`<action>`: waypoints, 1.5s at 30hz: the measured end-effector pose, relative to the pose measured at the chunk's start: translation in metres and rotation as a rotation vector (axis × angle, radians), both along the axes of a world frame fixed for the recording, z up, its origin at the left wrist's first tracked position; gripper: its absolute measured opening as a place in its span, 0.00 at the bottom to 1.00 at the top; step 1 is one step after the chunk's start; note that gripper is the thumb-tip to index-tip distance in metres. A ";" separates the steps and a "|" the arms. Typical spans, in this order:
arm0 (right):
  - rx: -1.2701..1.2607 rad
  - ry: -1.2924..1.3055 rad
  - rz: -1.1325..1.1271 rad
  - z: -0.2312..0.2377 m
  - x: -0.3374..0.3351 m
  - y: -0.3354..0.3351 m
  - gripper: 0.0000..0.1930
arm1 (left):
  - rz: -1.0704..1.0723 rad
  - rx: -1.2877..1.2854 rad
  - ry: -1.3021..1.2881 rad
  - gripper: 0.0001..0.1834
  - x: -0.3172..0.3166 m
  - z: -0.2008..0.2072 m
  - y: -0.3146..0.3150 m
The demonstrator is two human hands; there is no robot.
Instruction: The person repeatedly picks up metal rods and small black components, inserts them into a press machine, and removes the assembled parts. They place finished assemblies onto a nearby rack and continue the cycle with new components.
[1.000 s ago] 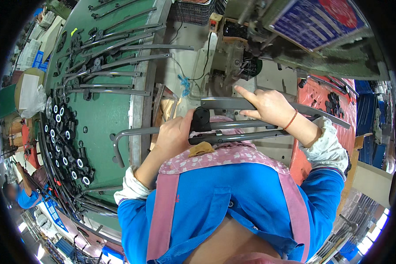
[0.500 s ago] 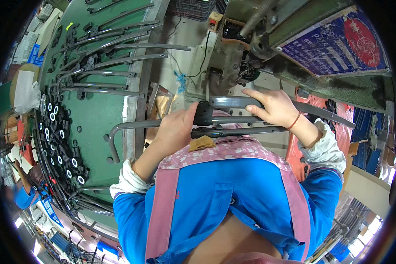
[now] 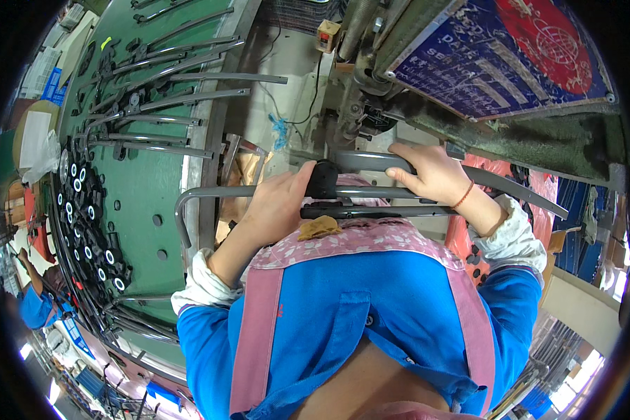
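Note:
A grey metal tube frame lies crosswise in front of my body, its left end bent into a hook. A black plastic joint links its tubes near the middle. My left hand is closed round the frame just left of that joint, thumb pressed along the joint's edge. Over the flat upper tube curls my right hand, gripping it right of the joint. A darker tube runs lowest, nearest my pink apron. Beyond the joint stands a green machine with a blue and red plate.
On the left, a green-topped table bears several grey tubes and a heap of black parts with white rings. A red sheet with small black pieces lies at right. Far left, another person stands.
The machine and its plate now appear larger and farther left in view, and the table has shifted slightly left. Both hands keep their hold on the frame.

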State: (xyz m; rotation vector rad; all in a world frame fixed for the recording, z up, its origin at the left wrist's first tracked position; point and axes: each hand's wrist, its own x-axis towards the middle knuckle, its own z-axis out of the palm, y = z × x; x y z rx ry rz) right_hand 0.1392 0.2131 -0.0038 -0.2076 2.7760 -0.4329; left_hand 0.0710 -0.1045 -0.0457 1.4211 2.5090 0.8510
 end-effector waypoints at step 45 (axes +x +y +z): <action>0.018 0.040 0.099 0.004 0.002 -0.020 0.21 | 0.022 0.001 -0.378 0.25 -0.021 -0.003 0.018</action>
